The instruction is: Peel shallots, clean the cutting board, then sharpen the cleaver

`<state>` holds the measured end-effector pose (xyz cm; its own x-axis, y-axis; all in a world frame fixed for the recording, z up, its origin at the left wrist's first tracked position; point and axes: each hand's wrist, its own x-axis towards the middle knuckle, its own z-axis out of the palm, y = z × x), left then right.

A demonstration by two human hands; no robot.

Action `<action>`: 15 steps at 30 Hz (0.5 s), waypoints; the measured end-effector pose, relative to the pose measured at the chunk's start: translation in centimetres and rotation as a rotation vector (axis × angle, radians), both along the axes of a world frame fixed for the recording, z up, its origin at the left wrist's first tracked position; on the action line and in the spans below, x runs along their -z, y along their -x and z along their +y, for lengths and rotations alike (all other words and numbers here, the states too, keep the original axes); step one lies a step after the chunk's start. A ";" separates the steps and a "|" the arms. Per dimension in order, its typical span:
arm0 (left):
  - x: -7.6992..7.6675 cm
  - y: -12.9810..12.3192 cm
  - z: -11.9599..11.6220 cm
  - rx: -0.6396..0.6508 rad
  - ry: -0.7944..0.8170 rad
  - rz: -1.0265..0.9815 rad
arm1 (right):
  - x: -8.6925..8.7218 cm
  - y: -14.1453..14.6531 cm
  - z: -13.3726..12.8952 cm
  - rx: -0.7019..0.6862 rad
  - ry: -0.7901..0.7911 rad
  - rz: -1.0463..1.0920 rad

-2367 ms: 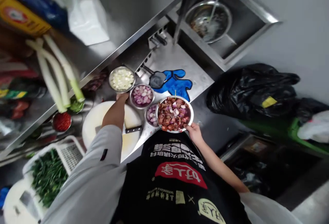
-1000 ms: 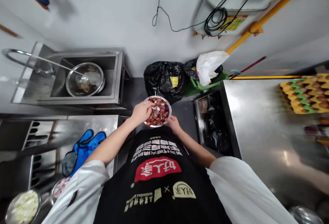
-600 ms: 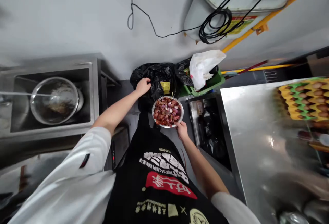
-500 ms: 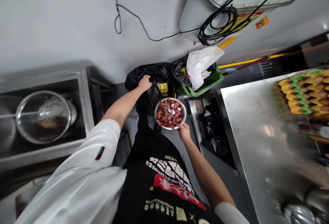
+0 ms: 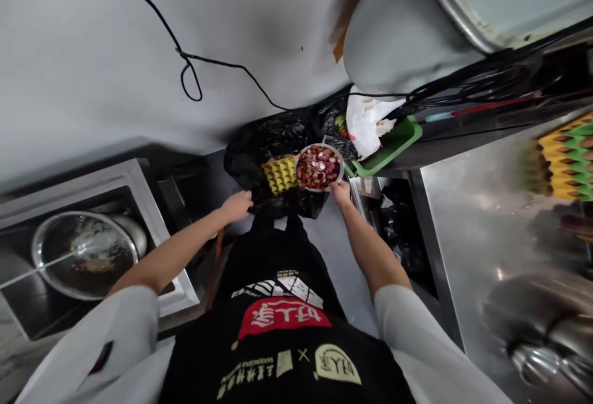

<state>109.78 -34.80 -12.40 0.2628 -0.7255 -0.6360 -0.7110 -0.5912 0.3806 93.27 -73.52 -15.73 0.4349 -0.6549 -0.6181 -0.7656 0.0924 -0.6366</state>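
My right hand [image 5: 341,193] grips the near right rim of a round bowl [image 5: 342,170], which holds dark red meat pieces [image 5: 317,169] with pale and purple onion-like bits. The bowl is above the right part of an opened black plastic bag [image 5: 259,135]. A yellow egg tray [image 5: 280,174] lies in the bag's mouth, just left of the bowl. At the bag's near left edge, my left hand [image 5: 238,206] is closed on the black plastic, its fingertips partly hidden.
A green bin [image 5: 393,152] with a white bag [image 5: 365,121] stands right of the black bag. A metal sink [image 5: 160,228] with a large bowl [image 5: 134,249] is at left. A steel counter [image 5: 458,225] with egg trays [image 5: 567,157] is at right. A black cable [image 5: 222,62] hangs along the wall.
My left hand has come back toward me and left, pulling the bag's edge wider. More of the yellow egg tray shows. The bowl in my right hand has moved forward over the bag. The view has shifted.
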 end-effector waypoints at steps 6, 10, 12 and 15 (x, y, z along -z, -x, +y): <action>-4.1 9.4 4.2 -0.388 0.061 -0.085 | 2.0 -9.9 3.5 -1.163 0.371 0.459; -3.8 11.1 1.1 -0.620 0.051 -0.143 | 1.6 -12.1 4.9 -1.373 0.415 0.432; -3.5 11.0 0.1 -0.664 0.046 -0.165 | 0.9 -12.2 4.1 -1.415 0.458 0.415; -3.1 11.0 -0.6 -0.704 0.054 -0.191 | -0.4 -11.9 2.4 -1.457 0.501 0.404</action>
